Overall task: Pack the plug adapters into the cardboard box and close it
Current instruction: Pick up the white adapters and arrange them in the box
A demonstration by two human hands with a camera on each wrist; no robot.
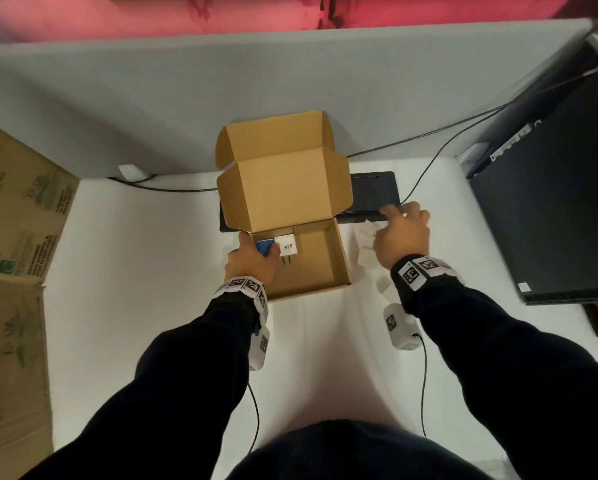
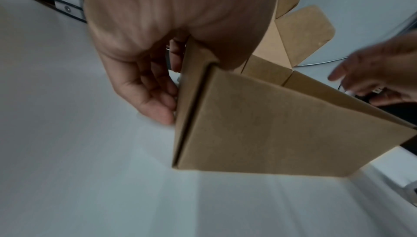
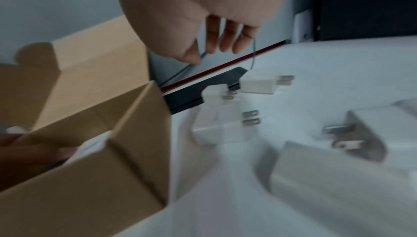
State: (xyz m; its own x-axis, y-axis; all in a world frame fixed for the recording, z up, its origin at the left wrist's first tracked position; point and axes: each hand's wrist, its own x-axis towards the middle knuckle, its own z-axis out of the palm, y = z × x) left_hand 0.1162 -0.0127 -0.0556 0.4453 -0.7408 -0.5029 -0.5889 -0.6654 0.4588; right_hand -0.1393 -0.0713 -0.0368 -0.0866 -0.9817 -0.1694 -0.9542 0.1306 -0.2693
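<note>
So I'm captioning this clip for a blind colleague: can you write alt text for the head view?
An open cardboard box sits on a white table, lid up, with a white plug adapter inside. The left hand holds a blue adapter at the box's left wall, while the right hand reaches over white adapters lying to the right of the box.

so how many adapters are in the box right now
2: a blue adapter at the box's left wall, partly under the left hand gripping that wall, and a white labelled adapter beside it. More may be hidden.
</note>
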